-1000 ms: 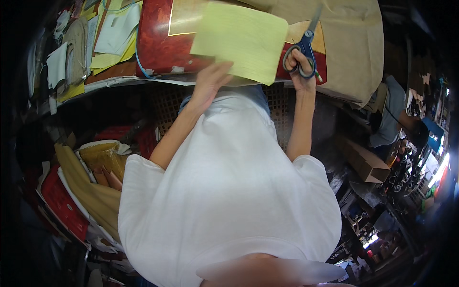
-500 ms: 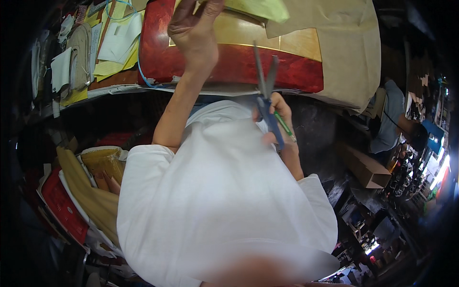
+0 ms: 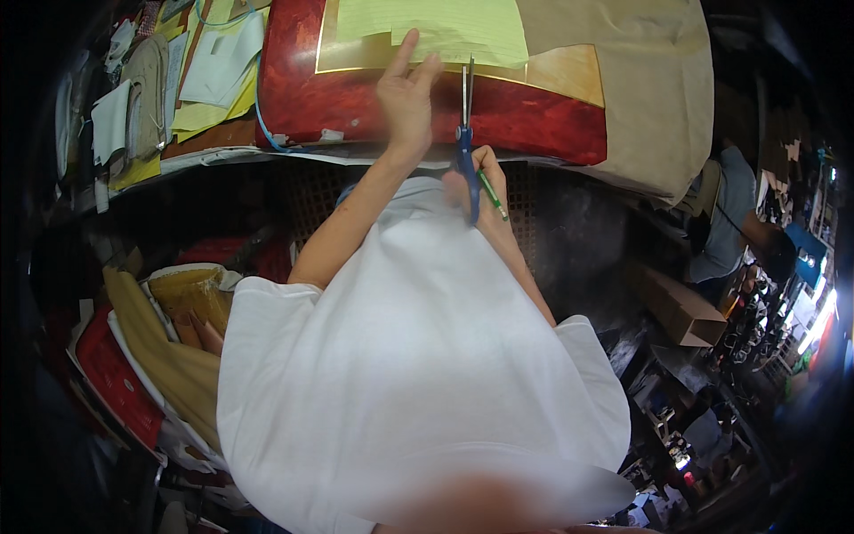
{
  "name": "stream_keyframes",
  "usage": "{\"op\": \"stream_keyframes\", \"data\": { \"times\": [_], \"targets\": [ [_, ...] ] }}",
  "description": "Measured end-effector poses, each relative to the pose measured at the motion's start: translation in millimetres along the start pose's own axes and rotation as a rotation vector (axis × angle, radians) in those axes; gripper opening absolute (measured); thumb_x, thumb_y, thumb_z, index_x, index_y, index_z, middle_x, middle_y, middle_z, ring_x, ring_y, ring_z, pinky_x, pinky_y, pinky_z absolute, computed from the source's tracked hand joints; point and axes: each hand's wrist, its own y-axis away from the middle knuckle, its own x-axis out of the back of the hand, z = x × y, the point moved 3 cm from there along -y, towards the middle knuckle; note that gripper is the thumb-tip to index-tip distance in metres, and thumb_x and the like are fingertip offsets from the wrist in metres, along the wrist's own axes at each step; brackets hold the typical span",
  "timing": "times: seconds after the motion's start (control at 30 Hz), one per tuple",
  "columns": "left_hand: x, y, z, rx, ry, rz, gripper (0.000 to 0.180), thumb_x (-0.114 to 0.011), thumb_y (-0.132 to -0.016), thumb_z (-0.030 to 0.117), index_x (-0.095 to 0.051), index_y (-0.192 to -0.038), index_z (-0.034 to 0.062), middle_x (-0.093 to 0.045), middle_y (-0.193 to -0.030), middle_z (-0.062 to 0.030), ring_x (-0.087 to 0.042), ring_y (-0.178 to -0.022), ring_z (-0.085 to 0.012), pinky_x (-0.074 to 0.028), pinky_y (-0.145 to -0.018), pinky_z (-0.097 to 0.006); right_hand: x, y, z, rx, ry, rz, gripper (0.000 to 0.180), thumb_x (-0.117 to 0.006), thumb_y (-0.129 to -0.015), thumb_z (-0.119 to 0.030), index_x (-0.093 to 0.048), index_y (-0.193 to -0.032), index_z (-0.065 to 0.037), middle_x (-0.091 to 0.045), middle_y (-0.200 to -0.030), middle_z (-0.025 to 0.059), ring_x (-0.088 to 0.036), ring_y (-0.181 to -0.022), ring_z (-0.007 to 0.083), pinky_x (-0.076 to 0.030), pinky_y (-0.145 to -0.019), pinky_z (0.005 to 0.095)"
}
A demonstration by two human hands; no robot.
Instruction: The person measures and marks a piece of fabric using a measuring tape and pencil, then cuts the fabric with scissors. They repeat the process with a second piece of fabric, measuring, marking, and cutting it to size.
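While paper (image 3: 471, 31) lies partly beneath left fingers (image 3: 405, 52), right fingers (image 3: 487, 160) hold scissors (image 3: 464, 142).

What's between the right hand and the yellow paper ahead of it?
In the head view, blue-handled scissors point from the right hand toward the yellow paper, over a red and gold surface.

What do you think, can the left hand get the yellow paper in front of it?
Probably yes: the left hand has a fingertip over the yellow paper, with nothing visible between them; the scissors are off to the right.
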Motion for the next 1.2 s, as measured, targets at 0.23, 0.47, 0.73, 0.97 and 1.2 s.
{"op": "stream_keyframes", "data": {
  "times": [0.23, 0.47, 0.73, 0.97, 1.2],
  "targets": [
    [2.2, 3.8, 4.6, 0.003, -0.026, -0.002, 0.049, -0.067, -0.089, 0.0, -0.051, -0.135, -0.0013, -0.065, -0.091, -0.0024, -0.065, -0.083, -0.0082, -0.055, -0.081, -0.022, -2.6, -6.7, -5.9, 0.096, -0.011, 0.028, 0.048, -0.082, -0.08, -0.018, -0.034, -0.081, -0.013, -0.047, -0.065, -0.0021, -0.047, -0.053, 0.0036, -0.04, -0.046, 0.019],
    [1.3, 8.3, 1.4, 0.01, -0.045, -0.02, 0.048, -0.069, -0.088, 0.0, -0.053, -0.134, -0.0017, -0.068, -0.098, -0.0058, -0.065, -0.084, -0.0086, -0.055, -0.081, -0.022, 2.5, -6.5, -2.9, 0.058, -0.007, 0.049, 0.047, -0.081, -0.081, -0.015, -0.034, -0.082, -0.013, -0.047, -0.066, -0.0031, -0.047, -0.053, 0.0035, -0.04, -0.046, 0.0184],
    [31.1, -48.4, 34.0, 0.091, -0.669, -0.553, 0.048, -0.075, -0.084, 0.005, -0.059, -0.129, 0.0009, -0.067, -0.118, -0.0071, -0.067, -0.084, -0.0077, -0.055, -0.078, -0.021, 44.1, -1.2, -15.6, -0.146, -0.111, -0.377, 0.058, -0.083, -0.074, -0.049, -0.044, -0.094, -0.011, -0.054, -0.08, 0.003, -0.054, -0.068, 0.0106, -0.046, -0.063, 0.0238],
    [24.7, -62.5, 56.4, 0.222, -0.854, -0.97, 0.056, -0.077, -0.081, 0.007, -0.057, -0.133, 0.0033, -0.064, -0.126, -0.0081, -0.064, -0.073, -0.0032, -0.052, -0.071, -0.018, 62.8, -26.5, -15.8, -0.126, 0.24, -0.451, 0.056, -0.085, -0.073, -0.043, -0.043, -0.09, -0.009, -0.053, -0.081, 0.0018, -0.052, -0.069, 0.0091, -0.044, -0.061, 0.0225],
    [21.6, -58.1, 53.3, 0.228, -0.798, -1.001, 0.06, -0.077, -0.079, 0.003, -0.056, -0.134, 0.0027, -0.062, -0.128, -0.0103, -0.065, -0.072, -0.0035, -0.053, -0.074, -0.019, 56.6, -31.9, -9.2, -0.046, 0.271, -0.458, 0.057, -0.086, -0.073, -0.042, -0.043, -0.091, -0.009, -0.05, -0.081, 0.0009, -0.049, -0.07, 0.0082, -0.043, -0.061, 0.0223]
  ]
}}
